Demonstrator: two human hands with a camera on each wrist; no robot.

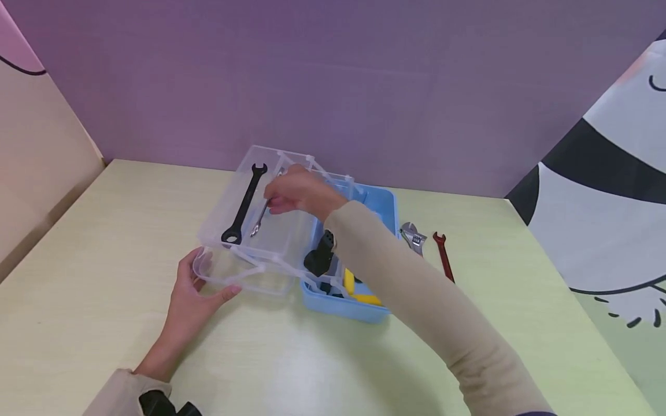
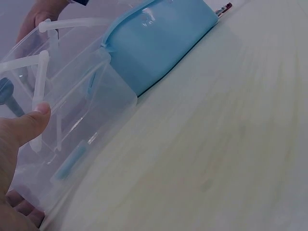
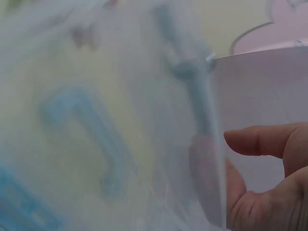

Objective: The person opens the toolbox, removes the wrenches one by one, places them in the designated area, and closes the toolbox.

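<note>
The right hand (image 1: 298, 193) reaches over the clear upper tray (image 1: 270, 240) of the blue toolbox (image 1: 382, 211), fingers curled and pinching the top of a small silver wrench (image 1: 258, 221) that lies beside a black wrench (image 1: 243, 205). The left hand (image 1: 192, 292) grips the lower clear tray's (image 1: 239, 283) near corner, thumb on its rim.

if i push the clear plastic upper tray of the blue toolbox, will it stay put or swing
The clear plastic upper tray likely swings, since it sits on thin hinged arms. It looks light and slightly flexible. The black spanner inside would probably slide on the smooth floor.
</note>
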